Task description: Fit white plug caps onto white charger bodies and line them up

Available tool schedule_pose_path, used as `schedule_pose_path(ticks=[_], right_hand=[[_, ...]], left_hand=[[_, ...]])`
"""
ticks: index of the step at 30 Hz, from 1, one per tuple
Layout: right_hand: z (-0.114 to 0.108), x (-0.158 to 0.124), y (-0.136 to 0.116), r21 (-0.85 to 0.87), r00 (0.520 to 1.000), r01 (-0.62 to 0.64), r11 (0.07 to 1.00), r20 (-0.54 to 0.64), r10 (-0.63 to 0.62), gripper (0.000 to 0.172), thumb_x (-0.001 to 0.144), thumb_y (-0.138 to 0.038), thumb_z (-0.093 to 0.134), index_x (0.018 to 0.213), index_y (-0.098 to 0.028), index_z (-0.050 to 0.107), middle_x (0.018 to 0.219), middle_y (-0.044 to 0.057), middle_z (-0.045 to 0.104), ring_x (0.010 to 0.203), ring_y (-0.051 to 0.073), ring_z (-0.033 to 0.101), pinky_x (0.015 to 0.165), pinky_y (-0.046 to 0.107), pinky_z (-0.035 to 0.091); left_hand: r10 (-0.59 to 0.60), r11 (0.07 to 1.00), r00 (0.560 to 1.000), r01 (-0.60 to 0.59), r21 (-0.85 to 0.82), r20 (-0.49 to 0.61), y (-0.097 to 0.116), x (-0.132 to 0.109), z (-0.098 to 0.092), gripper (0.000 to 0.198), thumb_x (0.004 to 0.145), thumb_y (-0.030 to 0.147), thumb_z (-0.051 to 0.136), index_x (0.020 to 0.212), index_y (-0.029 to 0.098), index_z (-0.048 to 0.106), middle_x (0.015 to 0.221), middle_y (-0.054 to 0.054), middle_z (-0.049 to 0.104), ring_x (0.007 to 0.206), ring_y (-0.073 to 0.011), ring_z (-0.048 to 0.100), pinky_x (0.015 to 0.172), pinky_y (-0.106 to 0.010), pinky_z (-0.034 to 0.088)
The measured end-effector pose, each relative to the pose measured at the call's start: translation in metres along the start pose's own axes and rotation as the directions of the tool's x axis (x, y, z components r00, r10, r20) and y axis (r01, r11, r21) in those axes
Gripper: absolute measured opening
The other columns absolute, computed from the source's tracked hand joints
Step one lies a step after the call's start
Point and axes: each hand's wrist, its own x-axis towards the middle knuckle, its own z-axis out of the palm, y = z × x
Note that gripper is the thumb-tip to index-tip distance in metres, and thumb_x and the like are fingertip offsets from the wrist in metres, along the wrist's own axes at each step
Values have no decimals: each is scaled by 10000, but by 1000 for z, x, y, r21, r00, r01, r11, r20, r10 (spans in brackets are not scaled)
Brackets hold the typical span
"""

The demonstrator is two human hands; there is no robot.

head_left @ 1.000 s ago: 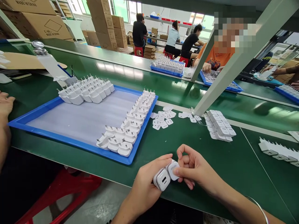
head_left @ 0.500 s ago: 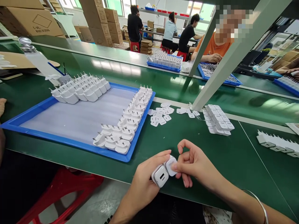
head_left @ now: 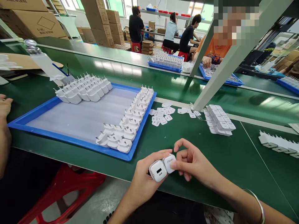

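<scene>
In front of me, my left hand [head_left: 146,175] is wrapped round two white plug chargers side by side. The nearer charger [head_left: 158,171] has its port face towards me, showing a dark slot and a smaller one. A white printed label [head_left: 169,161] with rounded corners covers the face of the other. My right hand [head_left: 192,158] has its thumb on this label's edge, its index finger curled above and the other fingers bent. Similar loose labels [head_left: 161,115] lie scattered ahead on the green table. To the left, a blue tray [head_left: 81,138] holds chargers [head_left: 123,145] with their pins up.
A block of stacked white pieces [head_left: 220,119] stands by the slanted post [head_left: 217,74]. More chargers [head_left: 279,144] stand in a row at right. A clear pump bottle [head_left: 43,60] is behind the tray. Another person's hand [head_left: 5,104] rests at far left; co-workers sit opposite.
Both hands have moved slightly up and left with the chargers. The label's print now shows beside my thumb. Across the table, the person in orange has lowered a hand to a tray.
</scene>
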Motion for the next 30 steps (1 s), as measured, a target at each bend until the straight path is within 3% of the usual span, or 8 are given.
schedule_pose_path(ticks=[6,11,16,19,22,25,27,30], right_hand=[[-1,1,0,6,988,62,998,145,-62,413,769,-293,794,1110,-198,583,664,-59,486,544,68,508,484,163,433],[0,5,1,-26,982,130,991,142,-125,350,723,-269,835,1002,-196,636,643,-57,457,560,64,414,483,159,358],[3,9,7,16,990,119,993,79,-120,433,599,-255,908,767,-163,519,547,-81,473,509,44,407,491,150,333],[3,9,14,39,989,58,998,132,-63,423,685,-397,841,731,-170,487,442,-76,495,345,38,339,360,155,237],[0,13,15,46,976,46,998,212,-55,373,863,-528,629,875,-161,561,422,-46,544,265,52,286,321,173,199],[-11,36,4,-202,978,150,968,176,-115,458,946,-570,425,1053,-156,587,412,-59,499,301,80,312,370,199,265],[-27,65,-9,-452,974,224,863,66,-218,408,887,-511,538,1074,-153,595,517,-46,525,427,96,403,464,220,327],[-57,111,-29,-592,953,222,775,-38,-302,368,757,-293,680,1086,-161,582,705,-31,531,623,114,455,622,248,362]], left_hand=[[-25,996,998,20,-84,-59,9,4,-1,310,763,125,755,1047,205,660,1106,-32,721,876,-128,707,718,-166,557],[-17,989,996,3,-147,-91,8,7,3,333,732,92,761,1032,204,671,1098,-28,726,916,-152,709,740,-188,564],[0,990,999,-4,-141,-33,6,7,3,353,744,50,725,1054,213,676,1137,-35,713,994,-174,696,800,-222,562],[55,983,997,-43,-180,63,11,6,1,376,769,31,696,1088,227,667,1149,-32,710,981,-162,699,805,-224,563],[81,970,991,-54,-236,105,14,5,-1,337,787,41,686,1061,233,650,1060,-25,734,887,-160,714,754,-246,572],[16,972,998,-1,-234,62,13,6,-2,290,761,73,719,1005,210,646,1048,-60,735,940,-211,711,772,-300,576],[-41,977,999,44,-209,17,12,6,-2,310,712,75,748,986,189,657,1110,-93,716,1031,-244,689,807,-319,575],[-80,979,997,78,-191,-1,9,7,-2,310,686,87,755,972,174,670,1127,-110,707,1078,-248,669,852,-323,566]])
